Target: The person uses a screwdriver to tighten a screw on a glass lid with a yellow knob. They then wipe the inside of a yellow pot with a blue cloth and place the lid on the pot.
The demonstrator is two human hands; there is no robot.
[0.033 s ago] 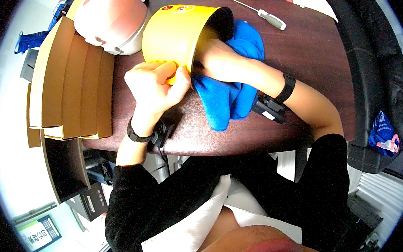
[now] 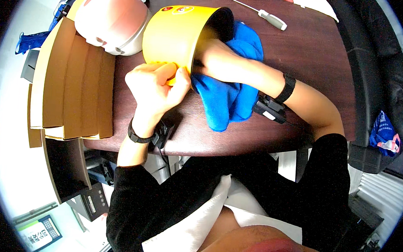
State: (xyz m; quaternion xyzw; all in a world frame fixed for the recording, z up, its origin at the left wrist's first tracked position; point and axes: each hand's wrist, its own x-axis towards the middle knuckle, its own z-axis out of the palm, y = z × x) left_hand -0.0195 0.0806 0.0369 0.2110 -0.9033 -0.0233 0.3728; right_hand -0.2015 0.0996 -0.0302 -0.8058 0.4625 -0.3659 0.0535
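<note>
A yellow bucket-like container (image 2: 170, 38) lies tilted on its side, its dark opening facing right and small eye-like pictures on its outer wall. Closed around a yellow part at its near edge, probably a handle, is my left hand (image 2: 155, 84). My right hand (image 2: 212, 55) reaches through the opening; its fingers are hidden inside the container. Under my right forearm and beside the rim spreads a bunched blue cloth (image 2: 226, 102). Whether part of that cloth is inside with my fingers cannot be seen.
A pink and white rounded appliance (image 2: 113, 16) stands left of the container. Stacked brown cardboard boxes (image 2: 77, 81) line the left edge of the dark wooden table (image 2: 303, 53). A screwdriver (image 2: 272, 19) lies at the far side, and a black padded seat (image 2: 368, 85) borders the right.
The blue cloth has shifted slightly beside the rim. Both hands and the container stay in nearly the same place.
</note>
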